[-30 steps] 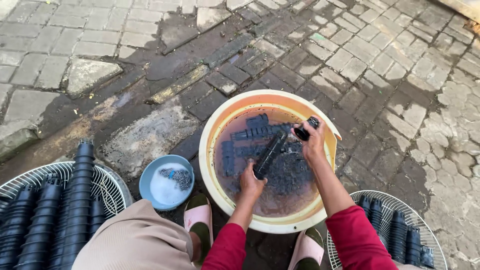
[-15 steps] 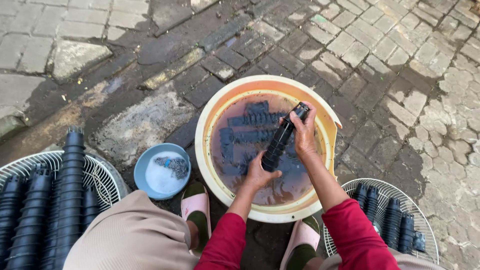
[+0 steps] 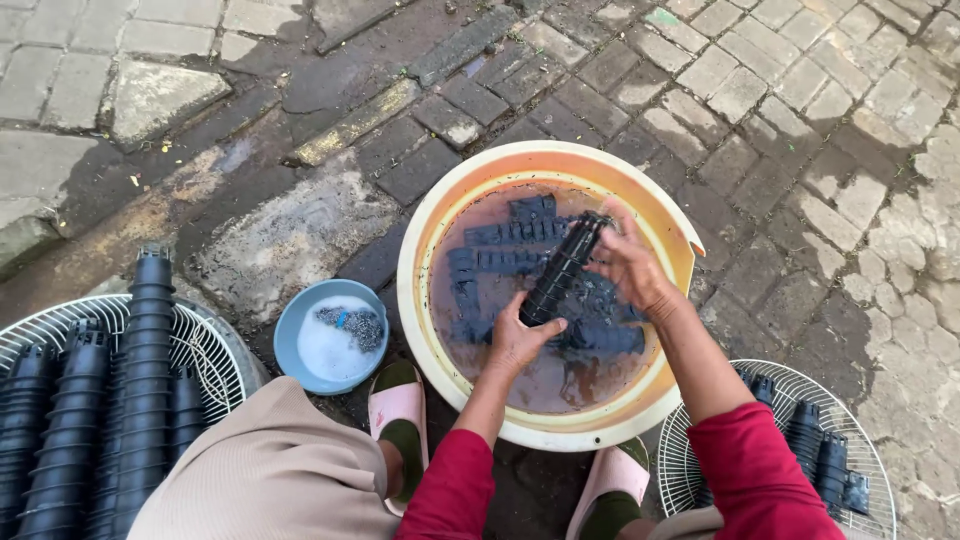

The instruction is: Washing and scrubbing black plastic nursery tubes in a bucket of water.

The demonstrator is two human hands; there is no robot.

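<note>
Wet brick paving holds a cream basin (image 3: 672,232) of brown water; above it, the left hand (image 3: 517,342) and right hand (image 3: 630,268) each grip a stack of black pots (image 3: 560,270).

1. Soft, even daylight is filling the scene, casting only faint shadows.
2. Wet paving (image 3: 330,60) is looking dark, without harsh glare.
3. The right hand (image 3: 628,268) is showing motion blur.
4. Wide-angle distortion is bending the edges.
</note>
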